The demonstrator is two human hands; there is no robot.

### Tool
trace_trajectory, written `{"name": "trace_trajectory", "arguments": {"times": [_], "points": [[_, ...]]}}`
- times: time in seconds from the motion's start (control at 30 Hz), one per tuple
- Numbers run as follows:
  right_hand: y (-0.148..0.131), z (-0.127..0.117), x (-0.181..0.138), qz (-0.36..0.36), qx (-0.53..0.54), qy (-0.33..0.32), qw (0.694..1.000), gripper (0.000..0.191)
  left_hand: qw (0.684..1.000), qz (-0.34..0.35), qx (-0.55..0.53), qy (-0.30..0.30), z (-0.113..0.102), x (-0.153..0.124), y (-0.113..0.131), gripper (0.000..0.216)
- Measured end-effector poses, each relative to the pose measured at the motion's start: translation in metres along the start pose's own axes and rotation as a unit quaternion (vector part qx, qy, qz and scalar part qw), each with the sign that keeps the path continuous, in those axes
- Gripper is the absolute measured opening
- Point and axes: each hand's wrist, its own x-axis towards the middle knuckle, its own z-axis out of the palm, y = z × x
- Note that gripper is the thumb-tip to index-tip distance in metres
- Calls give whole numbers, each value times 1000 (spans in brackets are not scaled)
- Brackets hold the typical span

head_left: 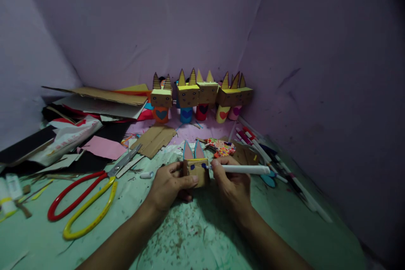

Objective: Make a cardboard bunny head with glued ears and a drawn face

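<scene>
My left hand (167, 185) grips a small cardboard box head (196, 171) with two pink, blue-edged ears, held just above the green work surface. My right hand (230, 181) is closed on a white marker pen (245, 169), its tip touching the face of the box, where dark blue dots show. Both hands sit close together at the middle of the view.
A row of finished cardboard animal figures (199, 95) stands against the purple back wall. Large scissors with red and yellow handles (88, 198) lie at left, beside a marker cap (146, 174). Cardboard sheets (104, 99) and paper scraps pile at left; several markers (262, 152) lie at right.
</scene>
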Motion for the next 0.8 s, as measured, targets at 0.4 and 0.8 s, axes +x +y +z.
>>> {"name": "trace_trajectory", "arguments": {"times": [0.4,0.8], "points": [[-1,-1,1,5,1,7,1000,26,1000,0,4,1,0,1,0,53],[5,0,1,4,17,4,1000,24,1000,4,4,2,0,0,0,52]]}}
